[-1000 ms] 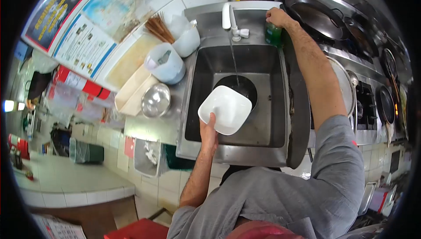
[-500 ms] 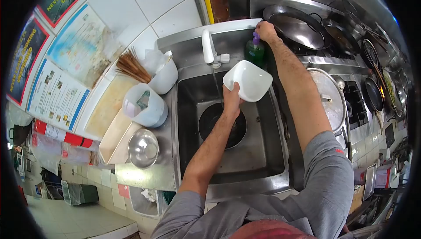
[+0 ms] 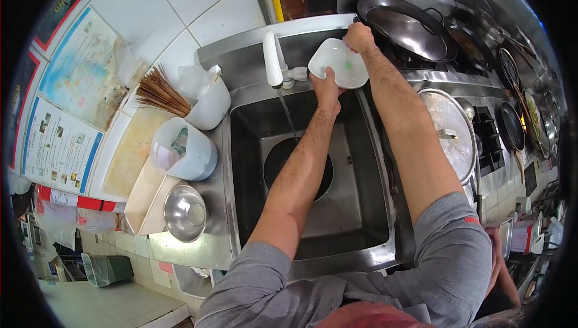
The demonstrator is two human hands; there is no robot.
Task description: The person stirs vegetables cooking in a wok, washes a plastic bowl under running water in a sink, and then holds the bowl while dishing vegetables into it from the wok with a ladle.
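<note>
Green liquid [image 3: 348, 65] spots the bowl [image 3: 331, 57], so dispensing seems underway. The left hand [image 3: 327, 92] grips its near side at the sink's [image 3: 355, 207] far edge; the right hand's [image 3: 360, 37] grip, beside the right rim, is unclear. Moving on calls for a level bowl.

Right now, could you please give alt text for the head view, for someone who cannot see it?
Left hand holds a white, rounded-square bowl spotted with green, right hand by its rim; beside them, a white tap runs water into a rectangular metal sink holding a round black vessel.
</note>
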